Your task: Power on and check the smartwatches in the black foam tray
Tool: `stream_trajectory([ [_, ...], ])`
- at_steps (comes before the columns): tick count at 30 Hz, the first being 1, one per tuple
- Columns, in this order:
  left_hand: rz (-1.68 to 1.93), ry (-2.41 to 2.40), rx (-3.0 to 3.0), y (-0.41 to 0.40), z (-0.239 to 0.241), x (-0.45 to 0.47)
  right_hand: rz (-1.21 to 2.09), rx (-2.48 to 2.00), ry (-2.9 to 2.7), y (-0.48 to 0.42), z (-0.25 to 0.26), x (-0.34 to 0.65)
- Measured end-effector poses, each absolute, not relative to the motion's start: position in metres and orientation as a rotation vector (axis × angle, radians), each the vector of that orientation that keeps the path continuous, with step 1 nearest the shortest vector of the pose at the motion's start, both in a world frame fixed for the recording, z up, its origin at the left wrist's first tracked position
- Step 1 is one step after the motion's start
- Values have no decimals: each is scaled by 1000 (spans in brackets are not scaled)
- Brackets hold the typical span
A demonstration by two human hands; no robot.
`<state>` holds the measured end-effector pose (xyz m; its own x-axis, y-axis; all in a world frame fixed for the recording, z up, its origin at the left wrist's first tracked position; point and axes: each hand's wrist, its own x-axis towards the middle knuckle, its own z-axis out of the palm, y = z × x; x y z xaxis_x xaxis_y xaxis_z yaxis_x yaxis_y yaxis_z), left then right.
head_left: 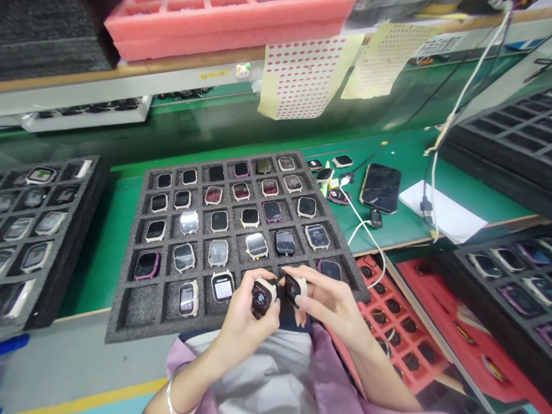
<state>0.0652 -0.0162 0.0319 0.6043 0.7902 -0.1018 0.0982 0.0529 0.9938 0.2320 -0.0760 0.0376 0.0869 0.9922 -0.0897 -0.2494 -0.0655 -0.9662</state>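
Observation:
My left hand (248, 309) is closed around a smartwatch body (263, 295) with a pale case and a lit dark screen. Close beside it, my right hand (328, 296) grips a second smartwatch body (294, 288), also pale-cased, its screen lit. Both watches are strapless and held at the near edge of a grey foam tray (135, 320). Square compartments of this tray hold many watch bodies in pale, purple and dark cases. One of them, a watch with a white lit screen (223, 287), sits just left of my left hand.
More grey foam trays of watches stand at the left (71, 240) and right (499, 295). A black phone (381, 187), white cable (366, 224) and loose watches lie right of the middle tray. Red foam trays (420, 368) are below right, and a pink foam tray (231, 29) rests on the shelf.

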Motion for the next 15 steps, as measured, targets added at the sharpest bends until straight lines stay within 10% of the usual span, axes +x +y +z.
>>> stream_trajectory([
  [15,621,671,1196,-15,25,63,1387,-1055,-870,-75,34,236],
])
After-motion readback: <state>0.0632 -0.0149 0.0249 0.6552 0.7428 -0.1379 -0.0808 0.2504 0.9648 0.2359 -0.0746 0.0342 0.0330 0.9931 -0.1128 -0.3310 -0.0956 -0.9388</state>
